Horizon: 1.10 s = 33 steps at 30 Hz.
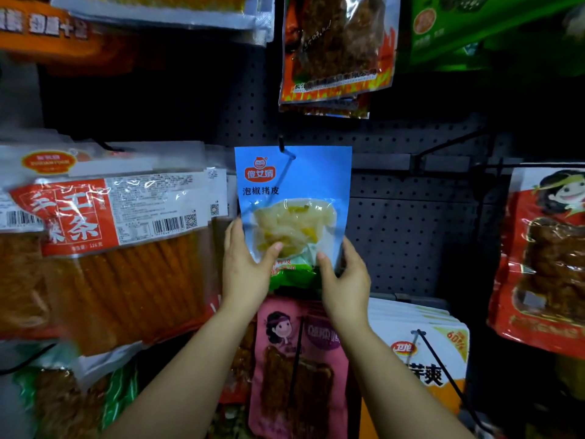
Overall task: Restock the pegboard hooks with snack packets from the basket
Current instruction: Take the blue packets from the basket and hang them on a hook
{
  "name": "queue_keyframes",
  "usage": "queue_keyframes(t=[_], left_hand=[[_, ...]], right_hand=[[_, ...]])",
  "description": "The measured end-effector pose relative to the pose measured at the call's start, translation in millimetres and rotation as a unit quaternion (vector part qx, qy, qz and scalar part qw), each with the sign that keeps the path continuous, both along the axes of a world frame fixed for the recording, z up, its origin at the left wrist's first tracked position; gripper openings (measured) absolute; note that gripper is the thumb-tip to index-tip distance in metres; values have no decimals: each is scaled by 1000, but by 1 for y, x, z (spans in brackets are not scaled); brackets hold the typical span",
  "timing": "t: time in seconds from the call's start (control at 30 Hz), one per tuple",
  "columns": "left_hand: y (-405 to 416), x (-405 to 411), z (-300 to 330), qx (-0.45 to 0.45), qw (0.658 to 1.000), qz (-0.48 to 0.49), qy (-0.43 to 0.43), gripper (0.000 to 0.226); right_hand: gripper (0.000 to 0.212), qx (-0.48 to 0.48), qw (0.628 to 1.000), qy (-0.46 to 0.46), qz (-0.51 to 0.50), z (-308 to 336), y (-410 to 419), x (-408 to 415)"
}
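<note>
A blue snack packet (292,198) with a clear window of pale yellow food hangs against the dark pegboard (405,229). A black hook (285,150) passes through the packet's top edge. My left hand (245,267) grips the packet's lower left side, thumb across the front. My right hand (343,277) holds the lower right corner, thumb on the front. The basket is out of view.
Large orange stick-snack packets (120,258) hang to the left, a flame-printed packet (335,49) above, red packets (544,258) at right. A pink packet (297,369) and white-orange packets (424,353) hang below. An empty black hook (449,147) juts out at right.
</note>
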State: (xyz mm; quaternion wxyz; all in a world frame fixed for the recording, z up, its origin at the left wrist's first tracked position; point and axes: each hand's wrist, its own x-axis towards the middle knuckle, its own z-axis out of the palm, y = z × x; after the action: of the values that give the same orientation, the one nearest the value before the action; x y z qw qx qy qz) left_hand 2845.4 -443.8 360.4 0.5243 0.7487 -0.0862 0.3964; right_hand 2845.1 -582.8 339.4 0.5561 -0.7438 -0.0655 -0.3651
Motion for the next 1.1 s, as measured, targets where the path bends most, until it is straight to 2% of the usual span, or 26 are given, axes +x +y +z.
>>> queue_keyframes(t=[0.23,0.33,0.4,0.53,0.63,0.77,0.87,0.93,1.1], left_hand=[[6,-17,-23,-40,998,-45,12,70],[10,-40,-44,-91,993,-66,35,68],[15,-61,-62,-114,989,-81,45,58],[18,-115,-106,-125,980,-136,79,28],[4,-158,-145,-115,963,-202,134,22],[-34,-205,-198,-61,927,-304,212,22],[-69,-228,-237,-19,890,-355,286,25],[-97,-241,-267,0,863,-387,324,28],[-171,-284,-360,61,770,-465,433,28]], right_hand=[[50,-9,1000,15,-3,-18,-4,-14],[52,32,999,17,-9,-32,-4,-38],[46,59,998,10,-13,-44,-5,-60],[13,70,997,28,-20,-86,-15,-119],[15,78,994,71,-37,-132,-28,-175],[12,92,979,162,-76,-200,-56,-252],[25,108,961,215,-139,-246,-83,-305],[26,126,943,253,-177,-278,-105,-338],[20,174,876,364,-264,-365,-175,-412]])
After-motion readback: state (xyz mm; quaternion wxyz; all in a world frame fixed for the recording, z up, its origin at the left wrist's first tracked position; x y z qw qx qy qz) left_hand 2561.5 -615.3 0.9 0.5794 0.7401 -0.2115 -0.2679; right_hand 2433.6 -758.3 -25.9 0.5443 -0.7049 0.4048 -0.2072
